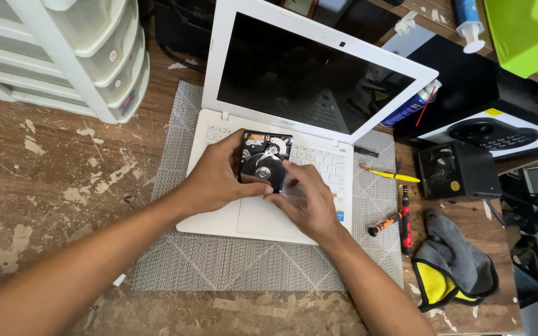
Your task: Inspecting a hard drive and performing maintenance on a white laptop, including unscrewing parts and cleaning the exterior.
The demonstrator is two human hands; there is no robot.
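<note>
Both hands meet over a white laptop [263, 218]: the left hand [219, 177] grips the left edge of an opened hard drive [264, 158], fingers wrapped round its far corner, while the right hand [306, 199] closes on the drive's near right corner, fingertips [279, 185] pinched against the casing. Held just above the keyboard, the drive shows its bare silver platter and the arm beside it, its lid off.

Under the hands, the laptop sits open on a grey woven mat [219, 261], its dark screen [309, 71] tilted away. To the right on the mat lie a small black bit [366, 151], a yellow-handled tool [391, 175] and, nearer, an orange-and-black screwdriver [383, 224] touching a red-and-black one [406, 221]. Just right of these, a grey and yellow cloth [453, 264] is crumpled at the mat's edge.

Farther right stands a black box [459, 171] with a yellow sticker, and beyond it a white carton [499, 134] picturing a dark round device. A blue spray can [411, 107] with a red straw pokes out from behind the screen. At the far right are a white syringe [468, 25] and a lime-green box [527, 31]. A white plastic drawer unit [63, 56] stands at the far left on the worn, paint-flecked wooden table [51, 180].
</note>
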